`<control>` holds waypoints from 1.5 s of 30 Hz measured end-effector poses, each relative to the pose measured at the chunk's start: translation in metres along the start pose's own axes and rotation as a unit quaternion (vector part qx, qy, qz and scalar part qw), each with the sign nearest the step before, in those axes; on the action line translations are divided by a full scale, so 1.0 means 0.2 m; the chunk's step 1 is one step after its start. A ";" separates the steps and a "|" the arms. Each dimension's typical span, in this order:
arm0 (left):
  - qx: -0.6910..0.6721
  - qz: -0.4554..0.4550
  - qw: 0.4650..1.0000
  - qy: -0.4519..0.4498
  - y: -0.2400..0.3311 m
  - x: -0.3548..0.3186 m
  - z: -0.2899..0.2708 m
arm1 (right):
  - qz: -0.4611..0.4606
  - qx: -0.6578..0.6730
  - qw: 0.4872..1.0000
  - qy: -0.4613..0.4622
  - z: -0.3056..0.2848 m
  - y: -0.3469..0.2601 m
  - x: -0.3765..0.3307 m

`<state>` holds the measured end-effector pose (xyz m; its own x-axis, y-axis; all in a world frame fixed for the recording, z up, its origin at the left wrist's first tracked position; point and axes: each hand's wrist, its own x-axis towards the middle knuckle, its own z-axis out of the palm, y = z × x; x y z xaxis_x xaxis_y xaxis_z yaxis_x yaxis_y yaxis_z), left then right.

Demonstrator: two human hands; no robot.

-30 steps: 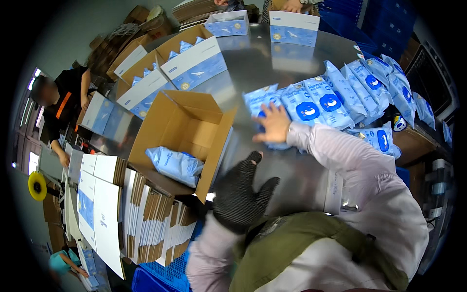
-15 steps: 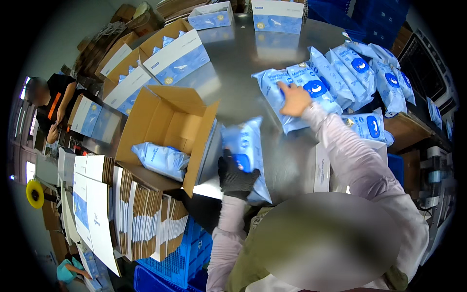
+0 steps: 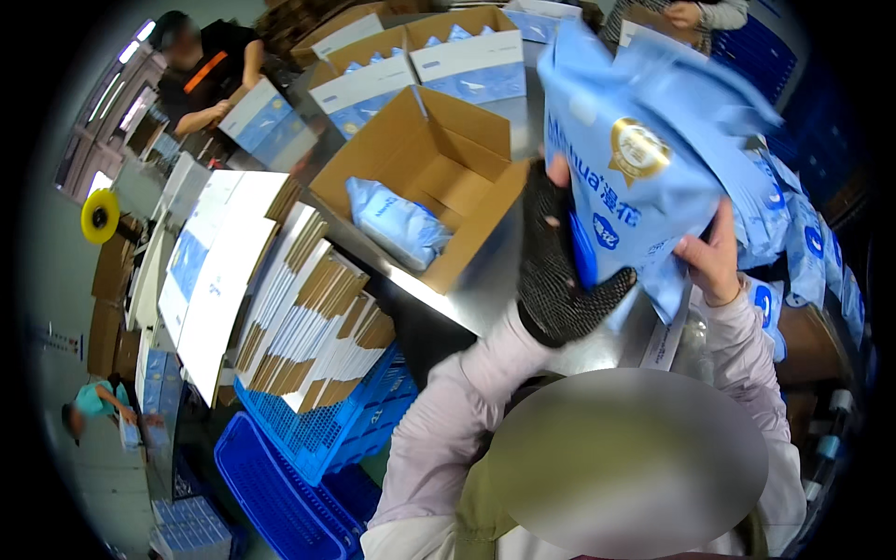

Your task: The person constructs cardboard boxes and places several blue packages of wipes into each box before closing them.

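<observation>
Held up in front of me are light-blue soft packs of wet wipes (image 3: 616, 187), pressed together, with a gold badge on the nearest. My left hand (image 3: 560, 266), in a black fingerless-tip glove, clasps their left side and lower edge. My bare right hand (image 3: 717, 254) grips them from the lower right. How many packs are between my hands is partly hidden. To their left stands an open cardboard carton (image 3: 373, 149), with one blue wipes pack (image 3: 397, 222) lying inside it. More wipes packs (image 3: 798, 233) are heaped at the right.
Filled blue-and-white display boxes (image 3: 467, 79) line the table's far side. Flattened cartons (image 3: 299, 308) stand stacked at the left above blue plastic crates (image 3: 289, 485). A co-worker (image 3: 210, 70) handles a box at the far left; another person's hand (image 3: 683, 15) shows at the top right.
My right hand has left the row on the table and joined my left at the packs, now raised close before me. My view has turned, shifting the carton rightward in the picture.
</observation>
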<state>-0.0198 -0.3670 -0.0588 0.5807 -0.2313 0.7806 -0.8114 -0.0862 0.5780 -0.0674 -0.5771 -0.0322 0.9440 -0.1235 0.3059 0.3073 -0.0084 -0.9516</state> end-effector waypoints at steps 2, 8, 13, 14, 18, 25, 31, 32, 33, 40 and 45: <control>-0.002 0.081 0.994 0.070 -0.02 0.23 -0.15 | -0.070 0.024 0.997 0.007 0.10 0.00 0.13; -0.157 -0.135 0.912 0.355 -0.45 0.16 -0.30 | -0.299 -0.138 0.942 -0.059 0.66 0.14 0.63; 0.056 -0.456 0.863 0.211 -0.63 0.05 -0.40 | -0.088 -0.292 0.931 -0.199 0.81 0.61 0.98; 0.111 -0.474 0.859 0.158 -0.68 0.03 -0.41 | -0.092 -0.349 0.914 -0.185 0.83 0.65 0.99; 0.393 -0.267 0.875 0.089 -0.76 -0.06 -0.49 | -0.258 -0.460 0.838 -0.139 1.01 0.65 0.84; 0.521 -0.343 0.743 -0.241 -0.74 -0.01 -0.50 | -0.008 -0.528 0.775 -0.348 1.10 0.81 1.02; 0.486 -0.278 0.742 -0.370 -0.23 0.03 -0.28 | -0.054 -0.467 0.763 -0.443 0.73 0.56 0.77; 0.549 -0.195 0.744 -0.327 -0.30 -0.13 -0.31 | -0.100 -0.355 0.824 -0.430 0.63 0.43 0.63; 0.577 -0.096 0.758 -0.287 -0.44 -0.26 -0.25 | -0.147 -0.291 0.871 -0.368 0.42 0.31 0.50; 0.434 -0.123 0.808 -0.379 -0.23 -0.01 -0.37 | 0.193 -0.458 0.851 -0.169 -0.61 0.01 -0.47; 0.350 -0.035 0.833 -0.427 0.12 -0.15 -0.13 | 0.129 -0.550 0.825 0.018 -0.51 0.28 -0.90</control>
<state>-0.0545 -0.3363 -0.0611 0.6112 -0.7817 0.1244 -0.7915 -0.6026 0.1022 -0.2318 -0.6575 -0.1428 0.9505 -0.2915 0.1076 -0.2167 -0.8701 -0.4427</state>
